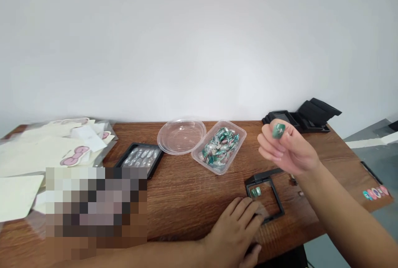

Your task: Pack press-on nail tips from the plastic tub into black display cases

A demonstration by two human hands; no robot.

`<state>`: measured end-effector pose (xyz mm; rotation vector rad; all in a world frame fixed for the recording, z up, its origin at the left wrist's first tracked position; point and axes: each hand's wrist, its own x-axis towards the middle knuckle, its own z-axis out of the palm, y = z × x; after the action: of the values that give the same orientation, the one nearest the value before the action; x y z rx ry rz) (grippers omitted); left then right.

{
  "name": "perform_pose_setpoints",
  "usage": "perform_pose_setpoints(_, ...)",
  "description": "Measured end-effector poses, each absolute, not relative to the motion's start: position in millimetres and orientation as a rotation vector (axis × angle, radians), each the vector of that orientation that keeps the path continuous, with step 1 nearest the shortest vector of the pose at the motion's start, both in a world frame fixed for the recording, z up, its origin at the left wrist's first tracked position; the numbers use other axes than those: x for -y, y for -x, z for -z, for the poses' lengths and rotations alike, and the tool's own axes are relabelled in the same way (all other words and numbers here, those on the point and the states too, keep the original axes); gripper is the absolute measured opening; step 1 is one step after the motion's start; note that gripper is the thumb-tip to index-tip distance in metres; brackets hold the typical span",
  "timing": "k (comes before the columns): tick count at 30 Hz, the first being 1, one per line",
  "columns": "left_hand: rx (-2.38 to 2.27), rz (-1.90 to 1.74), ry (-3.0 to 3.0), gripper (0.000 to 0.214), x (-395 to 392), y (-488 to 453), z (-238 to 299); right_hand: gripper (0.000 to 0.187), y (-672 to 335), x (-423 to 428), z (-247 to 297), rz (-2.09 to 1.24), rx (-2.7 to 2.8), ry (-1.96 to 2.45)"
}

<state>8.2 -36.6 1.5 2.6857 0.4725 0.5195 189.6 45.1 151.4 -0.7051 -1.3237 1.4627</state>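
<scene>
At the bottom middle, the left hand lies flat and open on the table. Its fingers touch the near corner of a black frame. Two green bits lie inside the frame. Just above, the right hand is up in the air and pinches a green nail. Farther back sit a tub of nails, a lid and a tray.

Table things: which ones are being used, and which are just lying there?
In use: green nail in right hand; black frame case under left hand; tub of nails.
Lying about: round lid; tray of silver nails; bow papers; black boxes.
</scene>
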Motion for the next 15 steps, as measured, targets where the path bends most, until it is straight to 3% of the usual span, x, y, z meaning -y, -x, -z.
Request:
perform_pose_setpoints(4,-0.473,-0.634,-2.561,0.047,38.4,-6.6,-5.6,0.044,-179.4,-5.8,-151.4,-1.435,1.214,0.629)
perform_pose_setpoints(8,-0.350,-0.896,-2.313,0.041,34.4,-3.4,-28.0,0.034,-174.5,32.4,-130.2,-1.334,1.046,0.648)
perform_pose_setpoints(15,-0.314,-1.147,-2.056,0.044,4.1,0.3,-107.6,0.010,-167.4,60.5,-109.2,-0.777,1.171,0.905)
